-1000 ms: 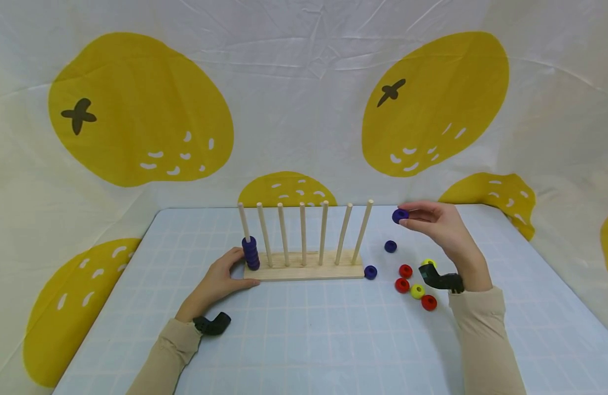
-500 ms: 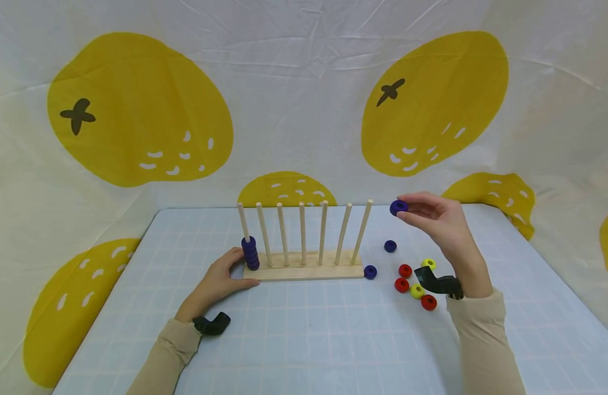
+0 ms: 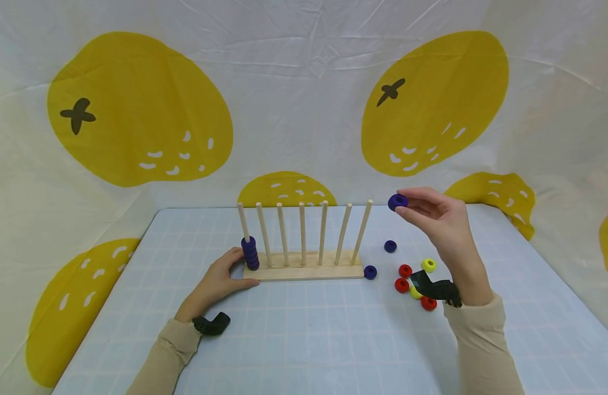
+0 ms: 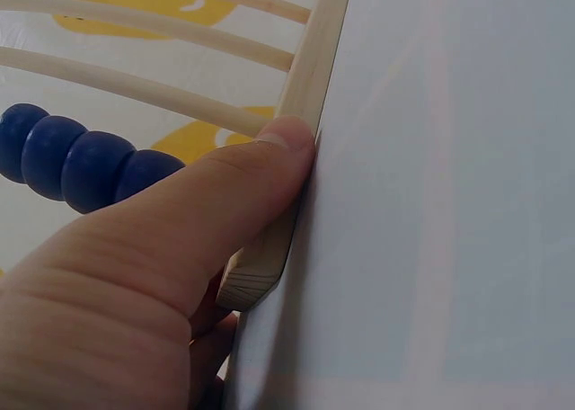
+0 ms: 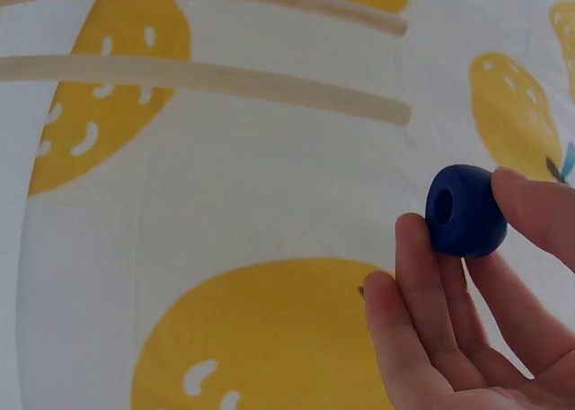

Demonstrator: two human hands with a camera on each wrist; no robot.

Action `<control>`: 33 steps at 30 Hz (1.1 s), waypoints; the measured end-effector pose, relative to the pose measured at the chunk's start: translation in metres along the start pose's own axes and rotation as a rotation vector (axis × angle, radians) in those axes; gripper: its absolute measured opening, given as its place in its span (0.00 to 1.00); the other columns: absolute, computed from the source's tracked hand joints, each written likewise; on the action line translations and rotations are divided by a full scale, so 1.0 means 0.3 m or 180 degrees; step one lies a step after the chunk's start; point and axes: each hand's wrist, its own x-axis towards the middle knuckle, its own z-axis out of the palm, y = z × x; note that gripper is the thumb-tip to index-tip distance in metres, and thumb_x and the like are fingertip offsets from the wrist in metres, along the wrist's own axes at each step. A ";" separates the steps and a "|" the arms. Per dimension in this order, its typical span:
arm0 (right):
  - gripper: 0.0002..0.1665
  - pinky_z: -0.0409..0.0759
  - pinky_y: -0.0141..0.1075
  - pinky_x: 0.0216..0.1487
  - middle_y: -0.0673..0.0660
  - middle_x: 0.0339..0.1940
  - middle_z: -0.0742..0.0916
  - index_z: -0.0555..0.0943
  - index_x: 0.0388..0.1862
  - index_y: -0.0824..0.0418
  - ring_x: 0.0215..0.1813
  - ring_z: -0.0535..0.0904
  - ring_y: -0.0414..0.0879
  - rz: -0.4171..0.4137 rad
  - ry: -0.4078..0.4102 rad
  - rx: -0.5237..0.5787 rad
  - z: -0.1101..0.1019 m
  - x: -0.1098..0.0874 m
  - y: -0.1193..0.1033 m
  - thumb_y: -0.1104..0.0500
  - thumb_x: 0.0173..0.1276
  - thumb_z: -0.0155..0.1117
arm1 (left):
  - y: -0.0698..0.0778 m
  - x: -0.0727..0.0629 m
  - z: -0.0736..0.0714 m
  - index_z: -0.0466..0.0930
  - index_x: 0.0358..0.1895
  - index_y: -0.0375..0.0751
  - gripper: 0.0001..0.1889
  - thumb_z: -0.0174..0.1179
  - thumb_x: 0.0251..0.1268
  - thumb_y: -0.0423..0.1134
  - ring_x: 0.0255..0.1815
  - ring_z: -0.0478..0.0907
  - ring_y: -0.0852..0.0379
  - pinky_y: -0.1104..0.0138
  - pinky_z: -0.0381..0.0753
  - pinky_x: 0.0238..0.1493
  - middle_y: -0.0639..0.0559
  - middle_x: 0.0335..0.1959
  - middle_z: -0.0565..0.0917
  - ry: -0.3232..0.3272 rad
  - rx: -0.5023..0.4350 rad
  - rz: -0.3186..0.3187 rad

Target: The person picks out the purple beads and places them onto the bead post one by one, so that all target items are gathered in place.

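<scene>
A wooden peg rack [image 3: 304, 272] with several upright pegs stands mid-table. Its leftmost peg carries a stack of blue beads [image 3: 250, 253], also visible as blue beads [image 4: 94, 163] in the left wrist view. My left hand [image 3: 225, 277] grips the left end of the rack's base, thumb along the front edge; its other fingers are mostly hidden behind the base. Raised to the right of the rack, my right hand [image 3: 439, 216] pinches a blue bead [image 3: 397, 202] between thumb and fingertips. In the right wrist view the hole of this blue bead [image 5: 465, 210] faces left, towards the pegs.
One loose blue bead [image 3: 370, 272] lies at the rack's right end, another blue bead [image 3: 390, 246] farther back. Red beads [image 3: 402, 285] and yellow beads [image 3: 429, 265] lie near my right wrist. A patterned white cloth [image 3: 294, 109] hangs behind the table.
My right hand has risen and shifted slightly left with the blue bead, towards the rack's right side. The left hand and the rack have stayed in place.
</scene>
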 end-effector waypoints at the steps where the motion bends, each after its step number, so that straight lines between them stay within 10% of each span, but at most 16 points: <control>1: 0.20 0.81 0.28 0.51 0.57 0.48 0.86 0.81 0.56 0.69 0.47 0.83 0.47 -0.0022 0.0015 0.0066 0.004 -0.002 -0.005 0.66 0.65 0.70 | -0.001 0.000 0.000 0.77 0.64 0.44 0.37 0.78 0.49 0.51 0.67 0.70 0.49 0.50 0.65 0.70 0.52 0.59 0.78 0.0002 -0.0001 0.0008; 33: 0.18 0.81 0.30 0.53 0.60 0.45 0.86 0.83 0.53 0.68 0.46 0.83 0.50 -0.0434 0.0001 0.0354 0.127 0.078 -0.160 0.69 0.63 0.70 | 0.001 -0.002 0.002 0.77 0.64 0.46 0.37 0.78 0.48 0.53 0.67 0.69 0.50 0.50 0.64 0.71 0.54 0.59 0.78 0.0004 -0.0013 -0.0056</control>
